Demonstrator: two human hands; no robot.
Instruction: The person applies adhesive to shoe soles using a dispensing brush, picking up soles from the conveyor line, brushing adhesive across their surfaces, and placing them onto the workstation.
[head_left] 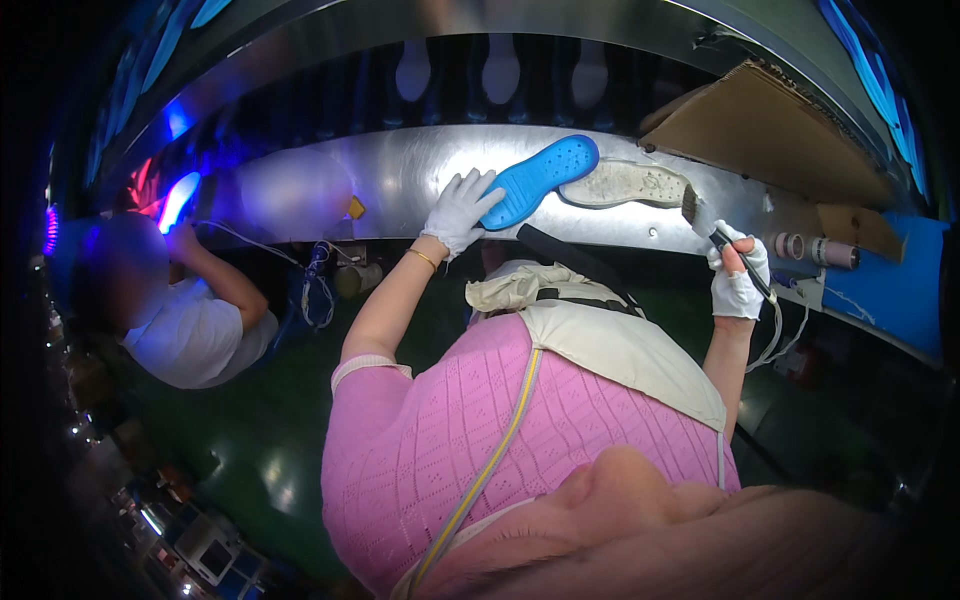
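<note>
My left hand, in a white glove, lies with its fingers stretched and spread over the lower left end of a blue sole-shaped piece. That piece rests slanted on the metal bench, with small holes at its upper right end. Beside it lies a worn off-white shoe sole, its left end touching or just under the blue piece; I cannot tell which. My right hand, in a white glove with bare fingertips showing, is closed round the dark handle of a brush. The brush's bristles stand near the sole's right end.
Cardboard leans over the bench's right part. Tape rolls and cables lie at the right edge. Several pale sole shapes sit on the dark strip beyond the metal bench. At left, another person works by a bright blue light.
</note>
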